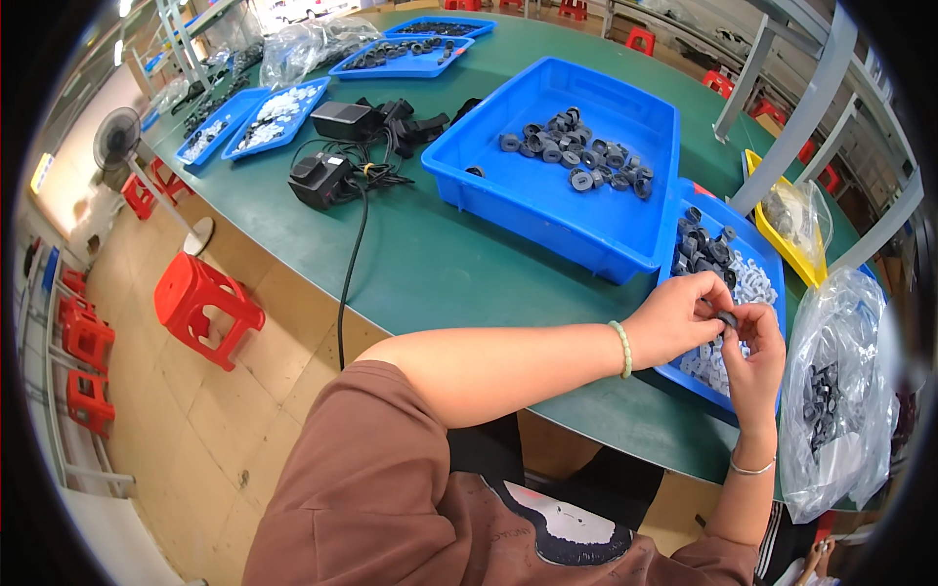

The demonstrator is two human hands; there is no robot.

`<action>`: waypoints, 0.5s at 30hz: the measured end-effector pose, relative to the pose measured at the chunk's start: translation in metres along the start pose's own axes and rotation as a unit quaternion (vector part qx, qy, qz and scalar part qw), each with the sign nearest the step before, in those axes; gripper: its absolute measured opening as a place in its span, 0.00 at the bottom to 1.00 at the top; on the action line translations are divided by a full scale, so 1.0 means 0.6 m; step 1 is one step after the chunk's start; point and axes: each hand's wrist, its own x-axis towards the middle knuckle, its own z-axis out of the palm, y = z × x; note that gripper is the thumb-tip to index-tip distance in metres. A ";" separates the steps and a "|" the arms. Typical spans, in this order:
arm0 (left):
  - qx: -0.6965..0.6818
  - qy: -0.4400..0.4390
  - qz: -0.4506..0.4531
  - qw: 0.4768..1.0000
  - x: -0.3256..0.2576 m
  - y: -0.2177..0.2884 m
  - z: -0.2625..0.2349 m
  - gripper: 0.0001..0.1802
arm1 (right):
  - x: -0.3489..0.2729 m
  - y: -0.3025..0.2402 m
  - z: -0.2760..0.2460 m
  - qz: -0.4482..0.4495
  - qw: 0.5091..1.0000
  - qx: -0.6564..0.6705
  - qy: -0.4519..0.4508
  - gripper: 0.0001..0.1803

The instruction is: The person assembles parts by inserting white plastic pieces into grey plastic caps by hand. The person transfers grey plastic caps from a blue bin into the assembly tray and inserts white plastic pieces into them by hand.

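Pinching a small, dark, rounded piece (726, 318) between them, the left hand (674, 317), ringed at the wrist by a pale green beaded bracelet (624, 349), and the right hand (755, 356), wearing a thin silvery bangle (752, 470), meet just to the near right of a deep blue rectangular plastic tub (552, 230) on a green-topped bench (410, 273). The fingers of both hands grasp the piece above a shallow blue plastic tray (750, 237), right of the tub, bearing a pile of dark round parts (702, 256) and a heap of small white plastic pieces (753, 281). Dark grey ring-shaped parts (583, 179) lie scattered inside the tub. Left of the tub sit black boxy chargers (320, 179) with tangled cords; farther left, two shallow blue trays (256, 140) carry white pieces. Right of the tub are a yellow plastic tray (813, 266) and, nearer, a clear plastic bag (852, 391) of dark parts. A red plastic stool (200, 295) stands on the floor, well left of the tub.
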 end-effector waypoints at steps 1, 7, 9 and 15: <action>-0.002 -0.001 0.001 1.000 0.001 0.001 -0.002 0.10 | 0.000 -0.002 0.000 0.002 1.000 -0.001 0.000 0.12; 0.014 0.002 0.035 0.999 0.002 0.011 0.001 0.10 | 0.001 0.000 -0.002 0.051 0.990 0.127 0.018 0.12; 0.074 0.009 -0.012 0.997 -0.001 0.021 -0.001 0.09 | 0.001 -0.001 -0.002 -0.020 0.998 0.042 0.039 0.12; -0.101 -0.026 -0.005 0.995 0.003 0.013 -0.004 0.13 | 0.001 -0.007 -0.012 -0.019 0.992 0.122 0.037 0.12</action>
